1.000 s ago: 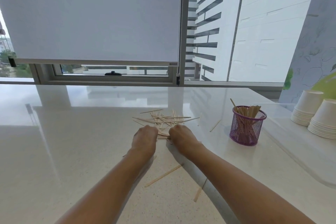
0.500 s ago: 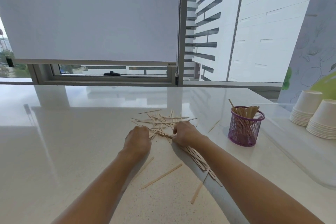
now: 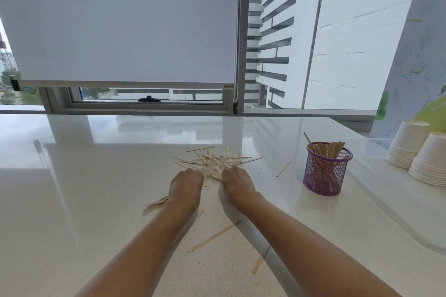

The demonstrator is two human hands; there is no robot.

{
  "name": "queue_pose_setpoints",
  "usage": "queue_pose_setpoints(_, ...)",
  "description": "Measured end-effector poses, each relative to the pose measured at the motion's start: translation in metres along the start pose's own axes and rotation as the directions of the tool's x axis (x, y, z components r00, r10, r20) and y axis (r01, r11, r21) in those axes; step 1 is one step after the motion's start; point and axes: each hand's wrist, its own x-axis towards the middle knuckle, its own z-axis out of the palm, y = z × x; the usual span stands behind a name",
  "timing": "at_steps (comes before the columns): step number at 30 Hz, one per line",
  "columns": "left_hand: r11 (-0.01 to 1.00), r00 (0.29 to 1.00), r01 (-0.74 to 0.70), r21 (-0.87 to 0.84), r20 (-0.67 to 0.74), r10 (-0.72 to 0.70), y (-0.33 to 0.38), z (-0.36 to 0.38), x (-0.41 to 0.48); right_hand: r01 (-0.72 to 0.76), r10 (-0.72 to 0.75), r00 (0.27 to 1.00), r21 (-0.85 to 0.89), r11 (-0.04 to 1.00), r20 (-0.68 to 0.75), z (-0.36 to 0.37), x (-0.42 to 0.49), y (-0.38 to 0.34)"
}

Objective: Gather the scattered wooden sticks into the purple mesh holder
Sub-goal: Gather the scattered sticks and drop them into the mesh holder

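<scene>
The thin pale wooden sticks (image 3: 217, 160) lie heaped at the centre of the frame on the glossy white bench (image 3: 91, 200), a few strays nearer the camera, and the purple mesh holder (image 3: 325, 172), already part-filled with upright sticks, stands well apart at centre right. The left hand (image 3: 185, 184) and right hand (image 3: 235, 182) sit knuckles-up, side by side at the heap's near edge, probably to rake it into one bunch. The left fingers seem curled on a blurred bundle of sticks (image 3: 155, 204) jutting out by the wrist; the right fingers are hidden behind the hand, so their grip cannot be told.
</scene>
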Motion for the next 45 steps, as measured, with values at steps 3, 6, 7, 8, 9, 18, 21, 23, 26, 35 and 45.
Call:
queue_pose_setpoints(3, 1.0, 1.0, -0.002, 0.021, -0.019, 0.002, -0.002, 0.003, 0.004, 0.0, 0.0, 1.0, -0.003, 1.0, -0.022, 0.001, 0.002, 0.001)
queue_pose_setpoints(6, 1.0, 0.999, -0.007, 0.027, -0.041, 0.008, -0.004, 0.006, 0.006, -0.013, 0.013, 0.999, 0.002, 1.0, -0.036, -0.001, 0.006, 0.001)
queue_pose_setpoints(7, 1.0, 0.999, -0.008, 0.027, -0.053, 0.009, -0.004, 0.007, 0.006, -0.021, 0.021, 0.999, -0.001, 1.0, -0.037, -0.001, 0.006, 0.001)
queue_pose_setpoints(8, 1.0, 0.998, -0.008, 0.026, -0.06, 0.01, -0.005, 0.008, 0.006, -0.029, 0.028, 0.999, -0.005, 1.0, -0.036, -0.002, 0.007, 0.001)
queue_pose_setpoints(9, 1.0, 0.998, -0.007, 0.028, -0.062, 0.008, -0.005, 0.009, 0.006, -0.037, 0.037, 0.999, -0.006, 0.999, -0.033, -0.002, 0.008, 0.0)
queue_pose_setpoints(18, 0.995, 0.994, 0.084, -0.049, -0.072, -0.087, -0.01, 0.015, 0.007, -0.169, 0.169, 0.986, 0.099, 0.981, 0.001, -0.006, 0.016, 0.005)
queue_pose_setpoints(21, 0.983, 0.992, 0.09, -0.158, -0.07, -0.102, -0.012, 0.017, 0.009, -0.223, 0.214, 0.974, 0.126, 0.967, 0.079, -0.007, 0.02, 0.011)
queue_pose_setpoints(23, 0.973, 0.994, 0.053, -0.224, -0.079, -0.073, -0.015, 0.016, 0.011, -0.235, 0.218, 0.964, 0.113, 0.965, 0.15, -0.007, 0.023, 0.015)
queue_pose_setpoints(26, 0.949, 0.995, 0.002, -0.315, -0.097, -0.034, -0.016, 0.012, 0.014, -0.235, 0.208, 0.949, 0.093, 0.967, 0.238, -0.009, 0.027, 0.019)
queue_pose_setpoints(35, 0.843, 0.98, 0.028, -0.538, -0.153, -0.131, -0.008, 0.0, 0.021, -0.229, 0.161, 0.966, 0.382, 0.895, 0.203, -0.016, 0.025, 0.034)
queue_pose_setpoints(45, 0.482, 0.967, -0.023, -0.876, -0.143, -0.213, 0.011, -0.022, 0.025, -0.041, 0.015, 0.999, 0.887, 0.46, 0.038, -0.024, 0.026, 0.028)
